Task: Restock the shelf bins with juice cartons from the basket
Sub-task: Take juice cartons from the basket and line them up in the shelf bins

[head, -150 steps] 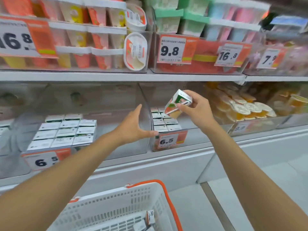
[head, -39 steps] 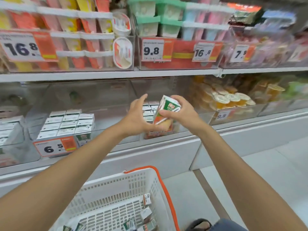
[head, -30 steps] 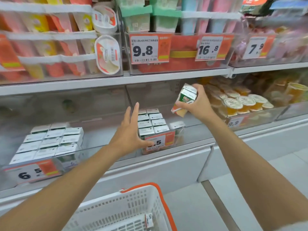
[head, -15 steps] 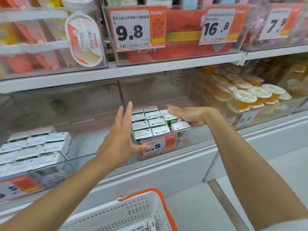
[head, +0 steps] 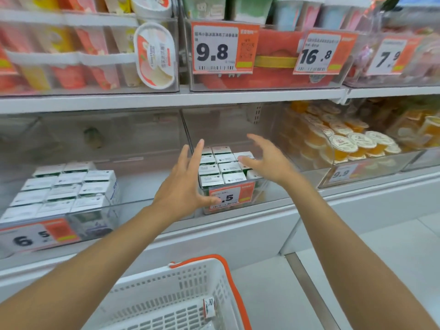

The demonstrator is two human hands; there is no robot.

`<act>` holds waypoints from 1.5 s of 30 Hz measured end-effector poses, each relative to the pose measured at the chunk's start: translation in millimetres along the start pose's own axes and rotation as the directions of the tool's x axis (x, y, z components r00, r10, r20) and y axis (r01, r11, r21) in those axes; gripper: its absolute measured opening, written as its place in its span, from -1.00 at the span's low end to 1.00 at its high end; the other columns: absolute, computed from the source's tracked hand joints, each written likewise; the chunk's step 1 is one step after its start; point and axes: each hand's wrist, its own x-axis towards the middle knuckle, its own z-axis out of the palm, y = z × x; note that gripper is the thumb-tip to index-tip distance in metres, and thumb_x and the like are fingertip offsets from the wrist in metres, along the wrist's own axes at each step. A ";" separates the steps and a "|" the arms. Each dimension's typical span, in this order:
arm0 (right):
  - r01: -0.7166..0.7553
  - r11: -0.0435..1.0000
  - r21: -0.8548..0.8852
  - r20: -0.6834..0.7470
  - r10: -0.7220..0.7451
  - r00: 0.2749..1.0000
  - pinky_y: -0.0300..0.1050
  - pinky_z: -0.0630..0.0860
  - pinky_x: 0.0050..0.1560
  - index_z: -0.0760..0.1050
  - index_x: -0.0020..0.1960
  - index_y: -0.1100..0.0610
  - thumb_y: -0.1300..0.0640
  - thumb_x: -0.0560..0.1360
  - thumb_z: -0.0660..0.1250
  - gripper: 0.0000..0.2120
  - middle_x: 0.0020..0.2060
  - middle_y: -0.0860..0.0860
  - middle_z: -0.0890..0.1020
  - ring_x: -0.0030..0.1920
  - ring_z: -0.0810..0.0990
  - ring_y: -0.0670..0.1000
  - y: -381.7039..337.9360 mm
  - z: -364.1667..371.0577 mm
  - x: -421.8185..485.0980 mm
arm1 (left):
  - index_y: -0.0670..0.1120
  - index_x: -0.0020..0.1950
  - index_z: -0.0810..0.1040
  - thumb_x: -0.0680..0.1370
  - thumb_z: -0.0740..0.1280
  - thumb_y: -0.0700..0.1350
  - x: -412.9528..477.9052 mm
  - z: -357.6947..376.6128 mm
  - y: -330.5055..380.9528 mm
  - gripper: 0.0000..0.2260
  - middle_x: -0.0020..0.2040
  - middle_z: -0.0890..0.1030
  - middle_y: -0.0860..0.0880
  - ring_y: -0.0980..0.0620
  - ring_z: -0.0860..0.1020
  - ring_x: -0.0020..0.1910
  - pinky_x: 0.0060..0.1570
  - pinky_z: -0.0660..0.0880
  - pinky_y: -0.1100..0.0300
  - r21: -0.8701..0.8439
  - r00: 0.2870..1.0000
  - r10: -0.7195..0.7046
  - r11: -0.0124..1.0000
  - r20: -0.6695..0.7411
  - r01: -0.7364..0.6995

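Basket [head: 181, 291]: nearest, low centre, white with an orange rim; one juice carton [head: 209, 307] visible standing against its inner wall, the rest of the floor cut off by the frame.
Left hand [head: 184, 189]: fingers spread, empty, thumb across the price tag [head: 232, 197] on the front of the middle bin [head: 260, 194].
Right hand [head: 267, 159]: fingers spread, empty, hovering above the right-hand cartons of that bin; contact hard to judge.
Hands together: apart, one on each side of the carton block, clamped on nothing.
Stocked cartons [head: 220, 167]: upright in tight rows at the left front of the middle bin, bare bin floor to their right.
Left bin [head: 90, 220]: a second block of cartons, space open beside it.
Far right: tubs of orange dessert [head: 342, 144]; upper shelf [head: 166, 100] with packaged goods and price tags.
Step in hand: likely squaring up the rows between placements.
Next move: probably a reach down to the basket, a pinch across a carton's sides, then an upright set-down in the open space flush with the block.
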 end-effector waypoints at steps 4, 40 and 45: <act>0.181 0.980 0.076 -0.322 -0.148 0.935 -0.27 0.46 -0.05 0.49 0.18 -0.03 0.03 0.42 0.42 -0.66 -0.02 -0.10 0.53 -0.10 0.51 -0.13 -33.2 30.5 -57.7 | 0.00 0.48 0.28 0.34 0.54 0.08 -37.8 -3.5 3.9 -0.22 0.37 0.38 -0.07 -0.09 0.36 0.29 0.22 0.39 0.03 0.062 0.943 0.155 0.988 -0.294 -0.143; -0.230 0.919 -0.319 0.612 0.385 0.691 0.03 0.23 0.45 0.22 0.52 0.02 -0.03 0.52 0.38 -0.36 0.46 0.11 0.27 0.48 0.21 0.12 70.2 308.7 -209.0 | -0.09 0.47 0.31 0.41 0.54 -0.18 -278.9 141.4 -217.9 -0.31 0.07 0.61 -0.03 0.01 0.63 0.00 -0.13 0.62 0.22 -0.480 0.487 -0.434 0.135 0.758 0.867; -0.182 0.851 -0.493 0.540 0.463 0.703 0.01 0.12 0.50 0.21 0.52 0.14 0.02 0.50 0.39 -0.33 0.45 0.19 0.24 0.49 0.15 0.20 101.9 357.6 -229.2 | -0.07 0.27 0.42 0.41 0.53 -0.19 -297.0 144.0 -240.9 -0.51 0.00 0.63 -0.03 0.10 0.66 -0.14 -0.27 0.59 0.30 -0.464 0.459 -0.488 0.119 0.743 0.878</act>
